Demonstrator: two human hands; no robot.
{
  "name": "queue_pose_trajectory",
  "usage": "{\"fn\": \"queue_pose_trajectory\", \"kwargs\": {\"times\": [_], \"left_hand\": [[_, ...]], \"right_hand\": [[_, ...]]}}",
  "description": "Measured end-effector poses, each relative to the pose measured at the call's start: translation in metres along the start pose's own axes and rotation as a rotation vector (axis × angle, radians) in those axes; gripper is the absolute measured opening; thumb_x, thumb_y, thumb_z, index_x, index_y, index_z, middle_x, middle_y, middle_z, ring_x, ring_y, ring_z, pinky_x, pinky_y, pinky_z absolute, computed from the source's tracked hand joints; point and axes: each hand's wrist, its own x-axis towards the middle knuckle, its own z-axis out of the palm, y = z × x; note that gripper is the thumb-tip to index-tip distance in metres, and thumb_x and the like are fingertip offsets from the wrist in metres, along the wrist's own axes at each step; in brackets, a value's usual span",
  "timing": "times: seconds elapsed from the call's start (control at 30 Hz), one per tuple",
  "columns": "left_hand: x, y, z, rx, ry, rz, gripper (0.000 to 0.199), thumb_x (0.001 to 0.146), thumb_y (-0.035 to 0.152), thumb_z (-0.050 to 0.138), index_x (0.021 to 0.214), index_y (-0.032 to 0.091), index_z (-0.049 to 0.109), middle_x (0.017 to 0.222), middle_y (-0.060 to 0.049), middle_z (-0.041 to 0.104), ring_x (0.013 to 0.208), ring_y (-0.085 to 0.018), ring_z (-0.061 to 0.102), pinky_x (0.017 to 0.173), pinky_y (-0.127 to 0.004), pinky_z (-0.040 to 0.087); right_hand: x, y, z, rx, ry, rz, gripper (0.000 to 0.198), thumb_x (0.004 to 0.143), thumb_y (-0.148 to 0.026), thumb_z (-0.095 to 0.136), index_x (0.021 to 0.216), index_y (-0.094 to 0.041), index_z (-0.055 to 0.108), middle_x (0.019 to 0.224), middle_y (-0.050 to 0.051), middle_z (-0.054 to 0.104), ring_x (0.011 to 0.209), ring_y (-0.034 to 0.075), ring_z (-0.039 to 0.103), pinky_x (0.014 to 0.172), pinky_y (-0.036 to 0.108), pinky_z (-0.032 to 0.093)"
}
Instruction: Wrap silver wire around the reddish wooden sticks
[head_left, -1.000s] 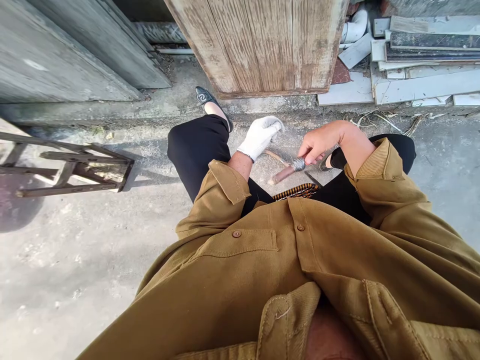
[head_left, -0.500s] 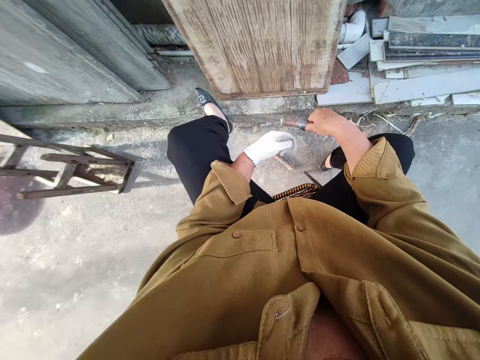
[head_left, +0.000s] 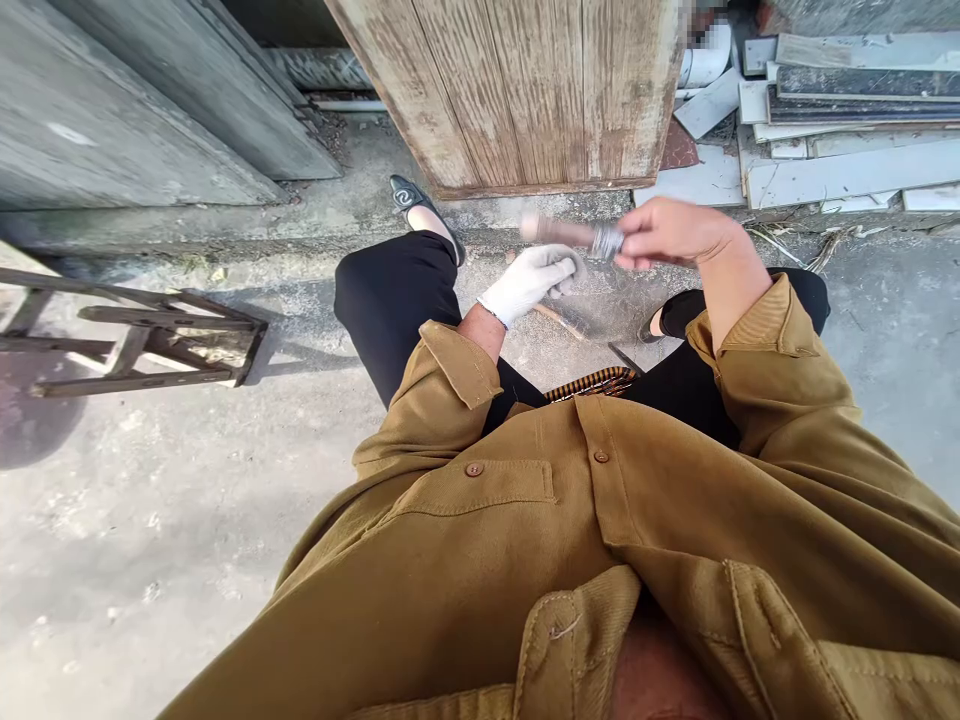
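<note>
My right hand [head_left: 670,232], bare, grips a short rusty tool [head_left: 571,234] with wire wound round its handle; the tool is raised and blurred, pointing left above my left hand. My left hand [head_left: 529,279] wears a white glove and is closed low between my knees, over a thin wooden stick [head_left: 559,319] lying on the concrete ground. Whether the glove grips the stick or only presses on it I cannot tell. A dark blade-like piece [head_left: 622,357] lies near my right knee.
A weathered wooden door [head_left: 525,90] stands straight ahead. Stacked white slabs and boards [head_left: 840,120] lie at the far right. A rusty metal frame [head_left: 142,330] rests on the ground to the left. My left shoe [head_left: 409,195] reaches toward the door.
My right hand has lifted the wire-wrapped tool from low beside the stick up above the gloved hand. The gloved hand has shifted slightly right and down onto the stick.
</note>
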Motion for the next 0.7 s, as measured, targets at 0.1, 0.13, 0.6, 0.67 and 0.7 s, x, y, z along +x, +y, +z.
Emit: {"fn": "queue_pose_trajectory", "kwargs": {"times": [0.1,0.13,0.6,0.67,0.7], "left_hand": [[-0.003,-0.001,-0.003,-0.081,-0.038,-0.020,0.023,0.108,0.028,0.077,0.090,0.015,0.074,0.072,-0.001,0.068,0.058,-0.010,0.059,0.055,-0.019,0.043],[-0.003,-0.002,-0.003,-0.083,-0.059,-0.006,0.025,0.107,0.032,0.080,0.090,0.014,0.075,0.072,-0.001,0.068,0.059,-0.010,0.060,0.055,-0.018,0.044],[-0.008,-0.005,-0.005,-0.065,-0.228,0.054,0.043,0.096,0.053,0.093,0.090,0.013,0.080,0.078,-0.007,0.072,0.059,-0.011,0.055,0.055,-0.023,0.043],[-0.008,-0.003,-0.003,-0.047,-0.187,0.049,0.038,0.096,0.048,0.091,0.089,0.013,0.079,0.077,-0.005,0.071,0.059,-0.011,0.055,0.055,-0.023,0.043],[-0.008,-0.003,-0.003,-0.042,-0.150,0.047,0.034,0.097,0.045,0.090,0.088,0.014,0.078,0.076,-0.005,0.071,0.059,-0.011,0.055,0.056,-0.023,0.044]], "right_hand": [[-0.008,0.000,-0.012,0.248,0.438,-0.219,0.028,0.106,-0.047,0.084,0.099,-0.022,0.076,0.083,0.002,0.066,0.063,0.013,0.048,0.057,0.028,0.043],[-0.008,0.001,-0.014,0.222,0.544,-0.181,0.026,0.109,-0.046,0.080,0.098,-0.023,0.074,0.085,0.003,0.066,0.065,0.015,0.048,0.059,0.030,0.044],[0.034,0.032,0.003,-0.936,0.153,0.594,0.016,0.103,-0.024,0.089,0.091,-0.017,0.080,0.080,0.011,0.074,0.103,0.033,0.078,0.097,0.045,0.061],[0.036,0.026,0.017,-0.963,-0.018,0.690,0.026,0.107,-0.023,0.088,0.085,-0.013,0.078,0.081,0.012,0.076,0.098,0.030,0.078,0.094,0.042,0.057],[0.035,0.022,0.023,-0.937,-0.093,0.719,0.030,0.108,-0.021,0.087,0.081,-0.012,0.077,0.078,0.012,0.075,0.095,0.027,0.076,0.093,0.040,0.055]]}}
